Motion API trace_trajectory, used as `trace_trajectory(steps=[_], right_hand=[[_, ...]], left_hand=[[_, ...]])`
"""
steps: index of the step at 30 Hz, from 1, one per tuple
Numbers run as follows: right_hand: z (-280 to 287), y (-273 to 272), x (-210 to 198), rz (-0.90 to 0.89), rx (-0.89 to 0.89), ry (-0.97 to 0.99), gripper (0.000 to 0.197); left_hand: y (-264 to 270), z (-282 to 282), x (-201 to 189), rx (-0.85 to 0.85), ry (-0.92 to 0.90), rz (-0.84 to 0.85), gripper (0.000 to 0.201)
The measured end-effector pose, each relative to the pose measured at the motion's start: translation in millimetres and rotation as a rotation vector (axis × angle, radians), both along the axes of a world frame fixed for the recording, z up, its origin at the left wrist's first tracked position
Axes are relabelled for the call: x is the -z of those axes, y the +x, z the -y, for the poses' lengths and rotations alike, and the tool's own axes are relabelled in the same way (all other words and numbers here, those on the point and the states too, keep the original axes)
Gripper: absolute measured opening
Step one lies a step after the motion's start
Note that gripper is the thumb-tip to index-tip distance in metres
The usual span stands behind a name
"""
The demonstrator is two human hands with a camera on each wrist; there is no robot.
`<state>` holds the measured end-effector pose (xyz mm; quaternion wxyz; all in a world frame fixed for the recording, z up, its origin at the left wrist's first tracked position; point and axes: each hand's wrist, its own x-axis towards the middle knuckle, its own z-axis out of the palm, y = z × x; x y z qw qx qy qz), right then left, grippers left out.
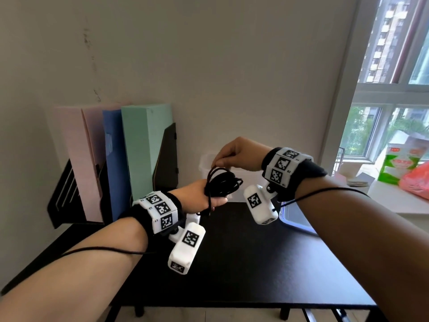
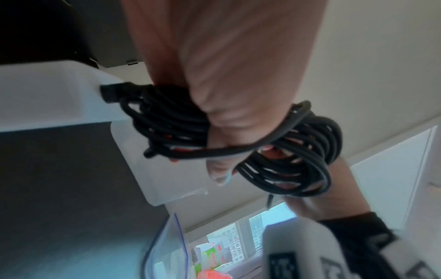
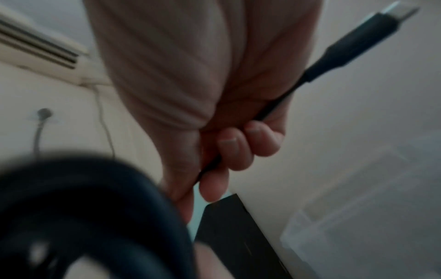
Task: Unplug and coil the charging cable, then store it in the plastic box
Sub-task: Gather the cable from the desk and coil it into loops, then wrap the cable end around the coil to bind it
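The charging cable is wound in black loops around the left hand, above the dark worktop. That hand's grip is curled through the loops, thumb pressing a strand. The right hand pinches the free end just above the coil, its grip clamped near the plug. The plastic box stands open just beyond, on the far side. The likely risk: loosely stacked loops could spring apart when slipped off the fingers, or the loose end could unwind if not tucked in.
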<state>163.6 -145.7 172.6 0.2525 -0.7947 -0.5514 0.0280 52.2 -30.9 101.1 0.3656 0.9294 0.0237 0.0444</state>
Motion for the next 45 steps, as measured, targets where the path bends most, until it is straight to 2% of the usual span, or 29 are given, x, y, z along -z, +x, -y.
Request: trace_trajectory(steps=[3, 5, 8, 10, 13, 18, 22, 25, 27, 29, 31, 33, 35, 37, 38, 39, 41, 43, 45], right_hand=[[2, 1, 15, -0.103, 0.037, 0.007, 0.015], [5, 0, 22, -0.084, 0.052, 0.039, 0.023], [7, 4, 21, -0.096, 0.160, 0.183, 0.028], [7, 5, 19, -0.102, 0.218, 0.213, 0.033], [4, 4, 18, -0.091, 0.262, 0.193, 0.027], [4, -3, 21, -0.060, 0.249, 0.130, 0.015], [4, -14, 24, 0.124, 0.262, 0.004, 0.025], [2, -18, 29, 0.235, 0.289, -0.070, 0.027], [5, -20, 33, 0.236, 0.306, -0.070, 0.025], [10, -22, 35, 0.169, 0.300, -0.037, 0.022], [16, -25, 36, 0.027, 0.249, 0.074, 0.015], [16, -28, 36, -0.220, 0.167, 0.251, 0.008], [12, -31, 36, -0.522, 0.033, 0.393, 0.011], [7, -33, 36, -0.797, -0.131, 0.455, 0.018], [6, -33, 37, -0.881, -0.192, 0.475, 0.023], [5, -31, 38, -0.906, -0.213, 0.501, 0.025], [3, -29, 41, -0.818, -0.130, 0.581, 0.017], [1, -25, 45, -0.643, 0.045, 0.627, 0.010], [-2, -23, 48, -0.562, 0.126, 0.617, 0.011]], left_hand=[[2, 2, -4, 0.005, -0.134, 0.085, 0.011], [3, 1, -6, 0.035, -0.217, 0.103, 0.006], [6, -3, -5, 0.025, -0.306, 0.100, 0.010], [8, -2, -5, 0.033, -0.416, 0.131, 0.011], [10, -3, -8, 0.037, -0.552, 0.141, 0.010], [18, -6, -9, -0.110, -0.600, 0.247, 0.010], [26, -8, -8, -0.223, -0.610, 0.272, 0.005], [31, -8, -7, -0.289, -0.642, 0.326, 0.027], [35, -13, -4, -0.357, -0.594, 0.355, 0.029], [34, -22, -3, -0.449, -0.554, 0.362, 0.029], [34, -29, -2, -0.503, -0.495, 0.330, 0.031], [34, -30, -2, -0.527, -0.391, 0.304, 0.025], [36, -29, 1, -0.544, -0.293, 0.292, 0.026], [37, -29, 3, -0.511, -0.281, 0.270, 0.028], [38, -29, 4, -0.492, -0.320, 0.249, 0.027], [37, -30, 5, -0.476, -0.386, 0.239, 0.025], [36, -32, 5, -0.452, -0.517, 0.230, 0.022], [35, -30, 6, -0.440, -0.552, 0.195, 0.031], [33, -26, 7, -0.443, -0.560, 0.149, 0.034]])
